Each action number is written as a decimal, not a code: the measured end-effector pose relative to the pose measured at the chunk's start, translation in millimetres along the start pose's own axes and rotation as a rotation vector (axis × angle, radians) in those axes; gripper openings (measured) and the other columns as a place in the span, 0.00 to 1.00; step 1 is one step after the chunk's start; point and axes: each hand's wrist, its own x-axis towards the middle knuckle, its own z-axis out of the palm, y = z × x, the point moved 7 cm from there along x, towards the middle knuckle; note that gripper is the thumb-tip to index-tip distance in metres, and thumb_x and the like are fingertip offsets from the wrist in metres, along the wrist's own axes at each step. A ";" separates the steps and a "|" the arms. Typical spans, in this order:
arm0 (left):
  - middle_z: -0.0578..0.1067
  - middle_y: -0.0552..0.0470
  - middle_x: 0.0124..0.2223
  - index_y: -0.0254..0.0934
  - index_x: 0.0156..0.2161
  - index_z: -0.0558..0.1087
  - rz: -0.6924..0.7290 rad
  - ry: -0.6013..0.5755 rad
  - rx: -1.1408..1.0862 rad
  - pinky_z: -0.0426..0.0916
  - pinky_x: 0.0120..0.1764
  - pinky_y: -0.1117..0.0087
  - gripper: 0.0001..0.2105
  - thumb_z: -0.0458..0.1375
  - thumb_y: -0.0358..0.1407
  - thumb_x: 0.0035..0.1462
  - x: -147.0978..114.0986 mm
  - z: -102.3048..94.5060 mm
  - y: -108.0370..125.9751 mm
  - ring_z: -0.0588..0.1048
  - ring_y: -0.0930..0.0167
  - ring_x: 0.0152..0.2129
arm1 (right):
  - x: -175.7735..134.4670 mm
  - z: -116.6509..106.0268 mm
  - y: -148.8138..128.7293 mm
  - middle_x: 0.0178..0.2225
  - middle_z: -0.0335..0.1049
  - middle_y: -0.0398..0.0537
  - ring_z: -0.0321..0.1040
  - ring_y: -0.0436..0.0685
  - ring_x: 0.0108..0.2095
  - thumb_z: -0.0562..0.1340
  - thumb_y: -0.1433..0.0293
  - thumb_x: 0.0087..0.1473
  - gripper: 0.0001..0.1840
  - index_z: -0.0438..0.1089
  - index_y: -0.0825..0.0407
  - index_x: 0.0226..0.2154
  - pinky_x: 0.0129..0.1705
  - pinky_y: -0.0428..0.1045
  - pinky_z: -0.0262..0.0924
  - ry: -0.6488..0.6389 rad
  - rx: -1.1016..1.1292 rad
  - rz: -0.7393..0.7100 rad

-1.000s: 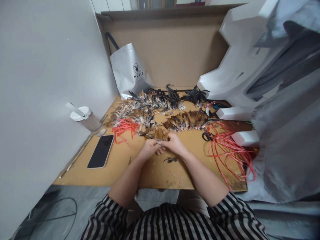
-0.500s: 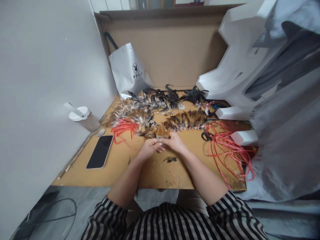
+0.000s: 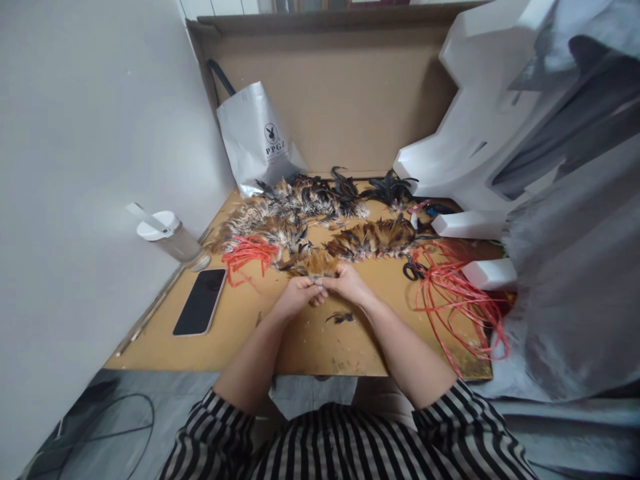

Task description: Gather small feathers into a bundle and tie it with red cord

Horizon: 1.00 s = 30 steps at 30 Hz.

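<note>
My left hand (image 3: 299,295) and my right hand (image 3: 346,283) meet over the near middle of the table, thumbs and fingers pinched together. Between them they hold a small bunch of golden-brown feathers (image 3: 320,262), its tips pointing away from me. The base of the bunch is hidden by my fingers. Just beyond my right hand lies a row of brown feather bundles (image 3: 375,238). Speckled feathers (image 3: 255,223) are heaped farther left, with red plastic strips (image 3: 250,252) in front of them. A small dark feather tuft (image 3: 341,318) lies close below my hands.
Left on the table (image 3: 300,347) are a phone (image 3: 200,302) and a lidded cup (image 3: 175,239). Scissors (image 3: 413,269) and a tangle of red strips (image 3: 455,293) lie right. Behind stand a silver bag (image 3: 257,143), black feathers (image 3: 390,190) and white foam (image 3: 475,120).
My hands stay pinched together at the same spot, with only slight finger movement. The golden-brown bunch shows a little more spread out; everything else lies as before.
</note>
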 end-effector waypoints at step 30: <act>0.72 0.49 0.20 0.29 0.27 0.73 0.073 0.010 0.013 0.62 0.22 0.75 0.18 0.58 0.47 0.47 -2.5 -5.9 9.3 0.69 0.76 0.15 | 5.7 -12.3 21.3 0.12 0.59 0.37 0.47 0.42 0.13 0.67 0.60 0.38 0.16 0.64 0.55 0.18 0.17 0.42 0.40 0.195 0.250 0.032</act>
